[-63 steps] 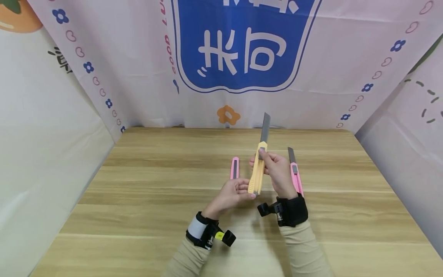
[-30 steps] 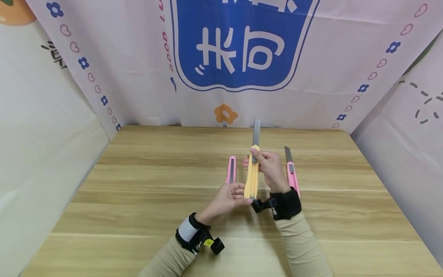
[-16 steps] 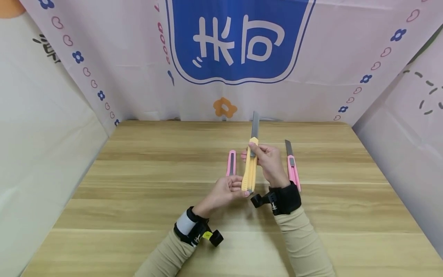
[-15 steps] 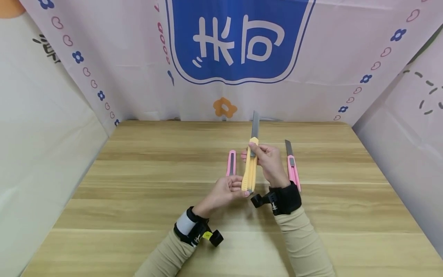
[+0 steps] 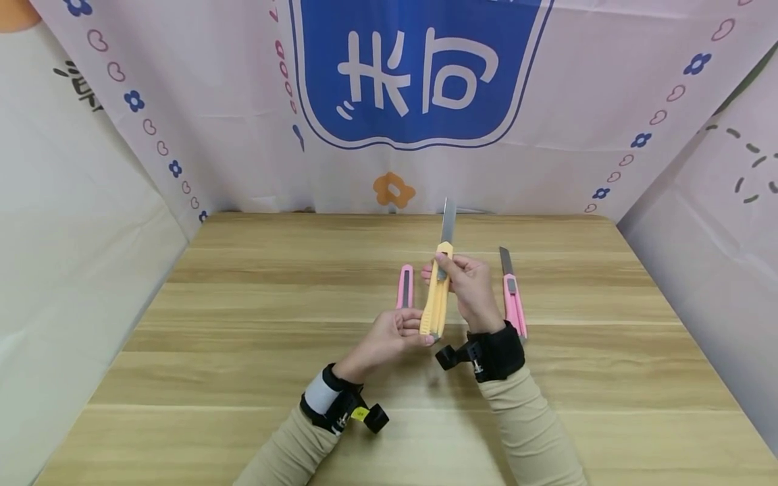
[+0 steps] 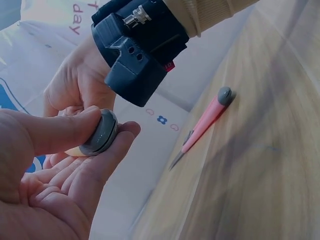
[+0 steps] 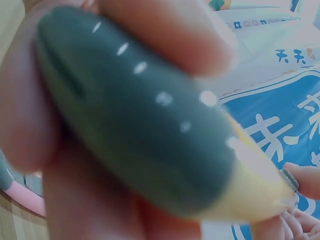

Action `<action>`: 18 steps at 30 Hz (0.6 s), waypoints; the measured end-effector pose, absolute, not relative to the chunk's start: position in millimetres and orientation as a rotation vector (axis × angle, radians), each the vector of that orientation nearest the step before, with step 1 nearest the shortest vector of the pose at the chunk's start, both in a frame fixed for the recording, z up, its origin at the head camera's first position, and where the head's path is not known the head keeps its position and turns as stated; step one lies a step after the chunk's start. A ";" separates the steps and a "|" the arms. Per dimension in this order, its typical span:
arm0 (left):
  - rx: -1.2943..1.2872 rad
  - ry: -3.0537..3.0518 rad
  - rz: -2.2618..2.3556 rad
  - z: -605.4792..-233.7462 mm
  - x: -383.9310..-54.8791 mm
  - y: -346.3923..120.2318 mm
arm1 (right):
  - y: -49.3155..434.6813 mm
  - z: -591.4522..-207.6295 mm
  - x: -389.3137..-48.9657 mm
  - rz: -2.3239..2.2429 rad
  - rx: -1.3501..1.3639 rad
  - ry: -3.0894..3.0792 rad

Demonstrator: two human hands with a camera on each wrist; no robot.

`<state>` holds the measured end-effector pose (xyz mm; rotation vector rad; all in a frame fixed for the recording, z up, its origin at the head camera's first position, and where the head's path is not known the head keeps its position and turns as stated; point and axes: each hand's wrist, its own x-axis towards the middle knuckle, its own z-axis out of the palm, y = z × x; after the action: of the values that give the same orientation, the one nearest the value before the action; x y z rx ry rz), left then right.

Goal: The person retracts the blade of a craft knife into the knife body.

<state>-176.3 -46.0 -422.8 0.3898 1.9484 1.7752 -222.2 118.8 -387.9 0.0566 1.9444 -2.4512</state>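
Both hands hold a yellow utility knife point(image 5: 434, 304) up over the table, its long grey blade point(image 5: 448, 219) out and pointing away from me. My right hand point(image 5: 477, 290) grips the upper handle with the thumb on the grey slider. My left hand point(image 5: 389, 335) pinches the lower end; in the left wrist view its thumb lies on the grey end cap point(image 6: 102, 134). That cap point(image 7: 135, 110) fills much of the right wrist view. A pink utility knife point(image 5: 514, 307) with its blade out lies right of my right hand. Beyond my left hand lies a slim pink handle point(image 5: 405, 283), partly hidden.
A wood-grain table point(image 5: 243, 324) spreads under both hands. Along its far edge hangs a printed cloth point(image 5: 255, 155) with a blue emblem, and pale cloths close off both sides. Each wrist wears a black camera mount point(image 5: 498, 352).
Both hands have moved left with the yellow knife. The right thumb and slider sit slightly lower on the handle, and a bit less blade sticks out. The pink things have stayed put.
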 end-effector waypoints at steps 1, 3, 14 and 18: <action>0.384 1.948 1.775 -422.7 -176.4 -46.3 | 118.5 -388.5 -222.3 -2.454 0.057 1.940; 0.381 1.948 1.772 -422.9 -176.4 -46.7 | 118.1 -389.2 -222.4 -2.454 0.050 1.940; 0.375 1.969 1.764 -421.8 -176.4 -46.6 | 118.7 -386.5 -222.6 -2.400 0.093 1.946; 0.365 1.976 1.771 -421.3 -176.4 -46.1 | 119.1 -383.9 -221.3 -2.329 0.120 1.948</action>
<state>-176.4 -46.1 -421.3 0.3655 1.9760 1.7705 -221.3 119.1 -383.9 0.1201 1.9479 -2.3291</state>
